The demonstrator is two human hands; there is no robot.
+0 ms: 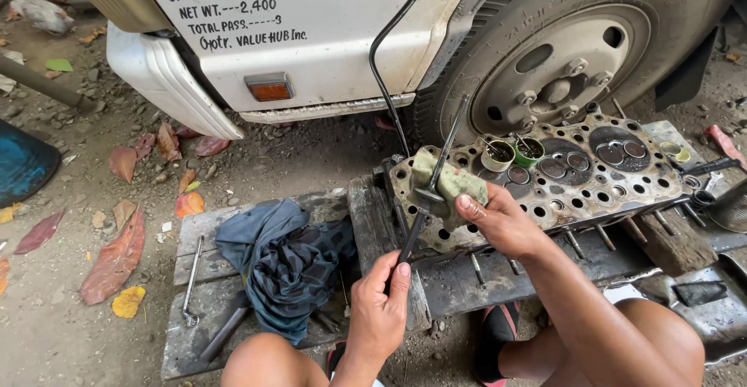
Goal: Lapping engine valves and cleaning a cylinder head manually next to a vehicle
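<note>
Left hand (pixel 381 309) grips valve stem (pixel 420 216); right hand (pixel 498 220) pinches sponge (pixel 451 185) (at cylinder head's (pixel 591 177) left edge).

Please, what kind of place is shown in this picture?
Probably an informal outdoor vehicle repair spot. A dirty engine cylinder head lies on wooden planks on bare ground beside a white truck's front wheel. The left hand grips a dark tool, and the right hand presses a greenish sponge.

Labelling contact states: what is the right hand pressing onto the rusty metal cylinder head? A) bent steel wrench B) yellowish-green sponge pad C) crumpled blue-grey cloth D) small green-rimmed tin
B: the right hand has its fingers on a yellowish-green sponge pad lying on the rusty metal cylinder head; the left hand grips a thin dark rod.
</note>
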